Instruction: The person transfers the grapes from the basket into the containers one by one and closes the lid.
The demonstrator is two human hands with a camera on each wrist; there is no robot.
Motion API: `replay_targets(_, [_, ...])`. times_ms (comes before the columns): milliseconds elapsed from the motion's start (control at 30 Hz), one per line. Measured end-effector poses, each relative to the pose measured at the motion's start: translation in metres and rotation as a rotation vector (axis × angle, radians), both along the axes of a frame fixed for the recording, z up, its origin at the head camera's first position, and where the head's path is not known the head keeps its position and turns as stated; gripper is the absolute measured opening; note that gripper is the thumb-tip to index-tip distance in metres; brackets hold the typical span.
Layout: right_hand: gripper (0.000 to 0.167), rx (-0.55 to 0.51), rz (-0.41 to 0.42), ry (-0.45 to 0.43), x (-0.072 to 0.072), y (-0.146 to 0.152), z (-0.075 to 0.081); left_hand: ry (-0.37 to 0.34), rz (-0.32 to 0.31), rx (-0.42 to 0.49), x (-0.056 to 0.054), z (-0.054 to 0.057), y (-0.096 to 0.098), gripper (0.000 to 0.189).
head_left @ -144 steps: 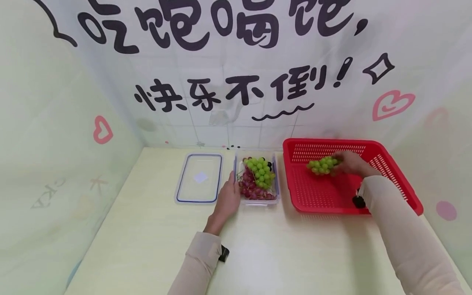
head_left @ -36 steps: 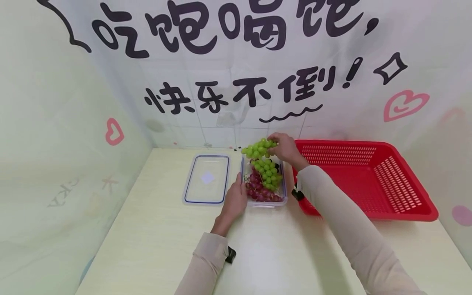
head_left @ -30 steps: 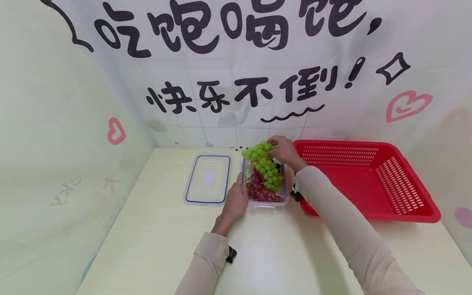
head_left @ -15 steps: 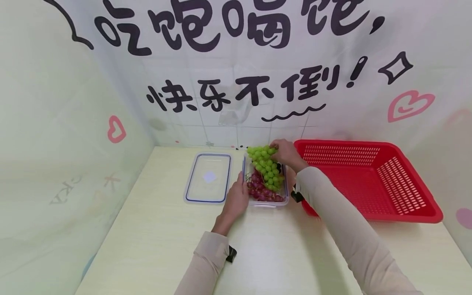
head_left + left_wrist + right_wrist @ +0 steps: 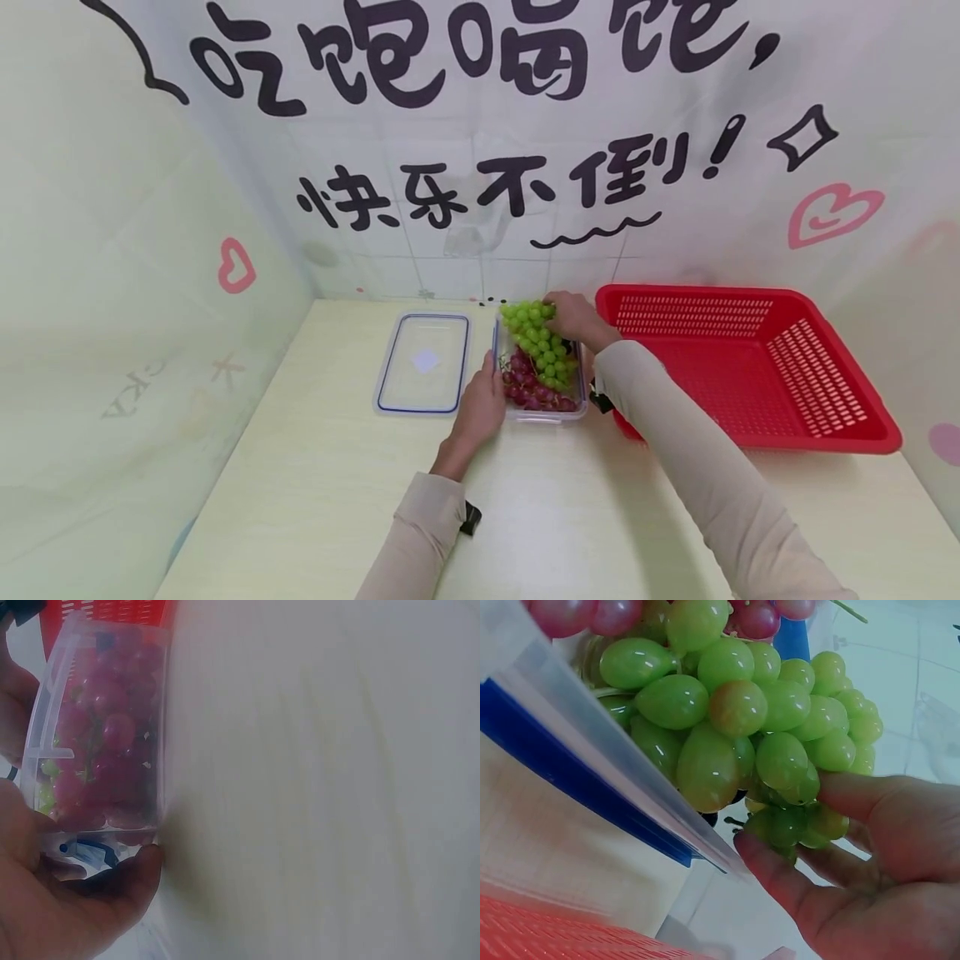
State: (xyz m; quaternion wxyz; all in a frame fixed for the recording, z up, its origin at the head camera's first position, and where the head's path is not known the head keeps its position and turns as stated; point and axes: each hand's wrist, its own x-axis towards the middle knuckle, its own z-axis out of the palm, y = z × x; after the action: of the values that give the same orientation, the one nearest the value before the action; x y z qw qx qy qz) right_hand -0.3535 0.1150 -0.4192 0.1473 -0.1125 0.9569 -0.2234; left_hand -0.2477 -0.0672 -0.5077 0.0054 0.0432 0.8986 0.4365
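Note:
In the head view, a clear plastic food container (image 5: 546, 417) holds a bunch of red grapes (image 5: 528, 385) with green grapes (image 5: 553, 367) on top. At its back left corner, my right hand (image 5: 573, 317) holds another bunch of green grapes (image 5: 527, 317), which overlaps the lower bunch. The right wrist view has thumb and fingers around small green grapes (image 5: 799, 825) beside the container's wall. My left hand (image 5: 480, 407) grips the container's left side; in the left wrist view its thumb (image 5: 139, 881) bends in at the lower corner. Dark grapes peek out beneath the green ones.
A clear lid (image 5: 423, 387) with a blue seal lies flat to the left of the container. To the right stands a red perforated basket (image 5: 738, 371), close beside the container. A printed wall sheet (image 5: 465, 275) rises behind the table.
Earlier, my right hand held the green bunch over the red basket. It has moved left to the container and come down onto the grapes there. My left hand stays at the container.

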Motion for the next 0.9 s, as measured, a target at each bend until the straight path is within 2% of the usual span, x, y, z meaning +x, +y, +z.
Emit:
replay_targets(133, [0.050, -0.037, 0.012, -0.044, 0.000, 0.000, 0.002, -0.001, -0.002, 0.003, 0.001, -0.001, 0.000, 0.052])
replay_targets(267, [0.055, -0.145, -0.041, -0.115, 0.001, 0.002, 0.006, -0.003, -0.009, 0.006, 0.001, -0.001, 0.000, 0.052])
replay_targets(400, [0.059, -0.207, -0.078, -0.164, 0.001, 0.002, 0.008, -0.004, -0.004, 0.012, 0.001, 0.000, -0.001, 0.052])
replay_targets(600, [0.056, -0.217, -0.089, -0.190, 0.002, 0.003, 0.012, 0.000, -0.006, 0.022, 0.000, 0.000, -0.002, 0.052])
replay_targets(900, [0.052, -0.209, -0.097, -0.178, 0.003, 0.009, 0.019, 0.006, -0.012, 0.013, -0.001, 0.000, -0.001, 0.052])
